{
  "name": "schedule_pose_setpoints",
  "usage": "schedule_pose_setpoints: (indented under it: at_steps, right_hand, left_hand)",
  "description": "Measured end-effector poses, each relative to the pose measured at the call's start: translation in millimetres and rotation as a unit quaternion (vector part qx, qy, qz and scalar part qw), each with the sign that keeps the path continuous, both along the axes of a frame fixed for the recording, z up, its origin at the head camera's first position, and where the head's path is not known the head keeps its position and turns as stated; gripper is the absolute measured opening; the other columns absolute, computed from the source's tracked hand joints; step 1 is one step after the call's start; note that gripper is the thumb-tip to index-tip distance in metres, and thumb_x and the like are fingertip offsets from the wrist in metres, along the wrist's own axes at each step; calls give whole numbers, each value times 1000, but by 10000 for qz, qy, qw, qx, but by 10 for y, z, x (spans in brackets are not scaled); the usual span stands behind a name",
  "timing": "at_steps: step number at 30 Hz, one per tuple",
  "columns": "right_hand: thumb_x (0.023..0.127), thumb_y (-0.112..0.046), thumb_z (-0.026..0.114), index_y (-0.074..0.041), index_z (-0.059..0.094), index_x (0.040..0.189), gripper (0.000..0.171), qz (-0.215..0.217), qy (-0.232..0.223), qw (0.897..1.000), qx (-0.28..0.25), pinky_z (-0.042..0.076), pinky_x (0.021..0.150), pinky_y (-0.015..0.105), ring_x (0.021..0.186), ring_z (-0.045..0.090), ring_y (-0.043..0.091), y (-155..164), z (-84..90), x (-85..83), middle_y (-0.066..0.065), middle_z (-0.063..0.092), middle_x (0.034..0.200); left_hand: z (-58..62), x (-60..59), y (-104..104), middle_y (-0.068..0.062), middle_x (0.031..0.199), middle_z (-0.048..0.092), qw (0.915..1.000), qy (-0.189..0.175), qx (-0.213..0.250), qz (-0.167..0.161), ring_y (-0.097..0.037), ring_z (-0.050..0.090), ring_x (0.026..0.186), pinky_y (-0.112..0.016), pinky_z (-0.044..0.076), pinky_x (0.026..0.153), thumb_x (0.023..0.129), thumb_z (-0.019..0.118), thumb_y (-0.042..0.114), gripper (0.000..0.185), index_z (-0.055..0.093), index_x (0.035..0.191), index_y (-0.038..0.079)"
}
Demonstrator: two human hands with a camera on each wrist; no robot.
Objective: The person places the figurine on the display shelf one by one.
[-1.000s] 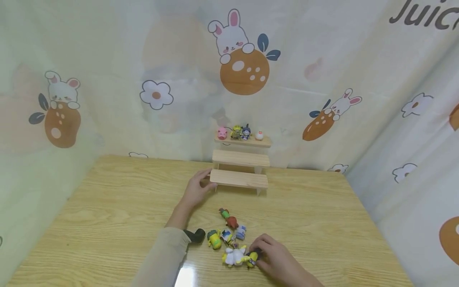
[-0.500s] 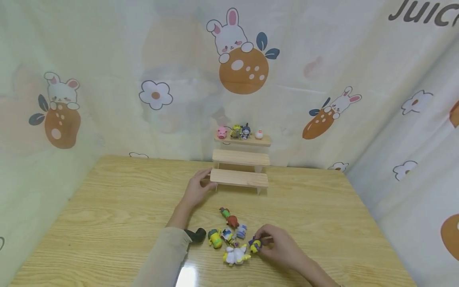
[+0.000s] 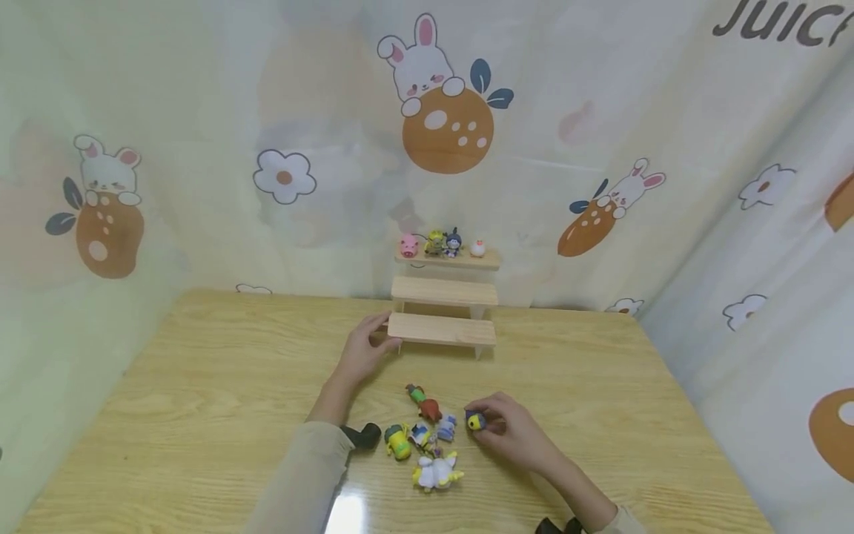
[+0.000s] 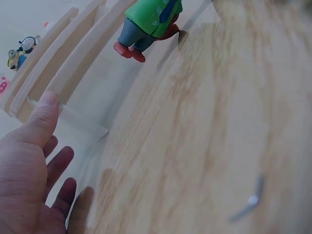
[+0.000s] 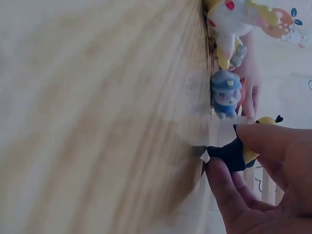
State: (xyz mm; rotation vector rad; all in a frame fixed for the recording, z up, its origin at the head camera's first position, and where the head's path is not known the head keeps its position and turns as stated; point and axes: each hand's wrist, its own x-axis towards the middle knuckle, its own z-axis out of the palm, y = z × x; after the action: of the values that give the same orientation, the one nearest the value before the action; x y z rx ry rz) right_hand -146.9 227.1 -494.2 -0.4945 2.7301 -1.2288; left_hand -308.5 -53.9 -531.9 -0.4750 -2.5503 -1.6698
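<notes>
Yellow-and-blue figurine [image 3: 476,422], pinched by the right hand [image 3: 510,434] near the tabletop's middle, looks light, rigid; grip its body. Left hand [image 3: 363,348], relaxed, touches the stepped shelf [image 3: 442,329].

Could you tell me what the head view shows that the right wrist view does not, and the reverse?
Only the head view shows the three-step wooden shelf whole, four figures on its top step, and the left hand touching the bottom step's end. Only the right wrist view shows, close up, the fingertips pinching the toy's dark blue base. Both show the right hand holding the yellow and blue toy beside the figure pile on the table.
</notes>
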Motion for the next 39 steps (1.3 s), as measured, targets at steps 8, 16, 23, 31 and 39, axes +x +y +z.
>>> schedule_pose_setpoints:
  at_steps: [8, 16, 23, 31, 39]
  right_hand:
    - [80, -12, 75, -11, 65, 108, 29, 67, 113, 9994, 322, 55, 82, 22, 100, 62, 25, -63, 38, -25, 5, 57, 105]
    - [75, -26, 81, -12, 66, 99, 31, -598, 355, 9931, 942, 55, 75, 20, 92, 62, 17, -182, 67, -13, 1, 56, 98]
    - [82, -15, 74, -5, 68, 114, 34, -565, 361, 9922, 1047, 55, 76, 23, 91, 56, 14, -162, 132, -87, 4, 51, 100]
    - [85, -4, 68, -2, 62, 117, 33, -593, 141, 9958, 690, 57, 82, 30, 98, 66, 26, -92, 215, -230, 12, 67, 109]
    - [85, 0, 66, 0, 65, 106, 21, -437, 250, 9961, 720, 57, 80, 29, 95, 67, 27, -85, 276, -272, 12, 68, 105]
  left_hand:
    - [-10, 19, -13, -11, 141, 49, 10000, 50, -2, 7, -32, 44, 131, -48, 34, 111, 82, 73, 31, 67, 47, 140, 10]
    - [-14, 8, -6, -9, 140, 50, 10000, -47, -10, -25, -30, 45, 131, -47, 35, 111, 82, 72, 33, 67, 47, 140, 11]
    - [-1, 11, -2, -10, 140, 50, 10000, -28, 33, -32, -30, 45, 130, -48, 36, 110, 82, 72, 33, 67, 47, 140, 10]
    - [-2, 10, -5, -9, 139, 51, 10000, -36, -17, -4, -29, 46, 130, -46, 37, 110, 82, 72, 32, 65, 48, 140, 13]
    - [1, 12, 3, -9, 139, 51, 10000, -43, 31, -12, -29, 50, 126, -46, 38, 108, 83, 73, 31, 65, 48, 140, 11]
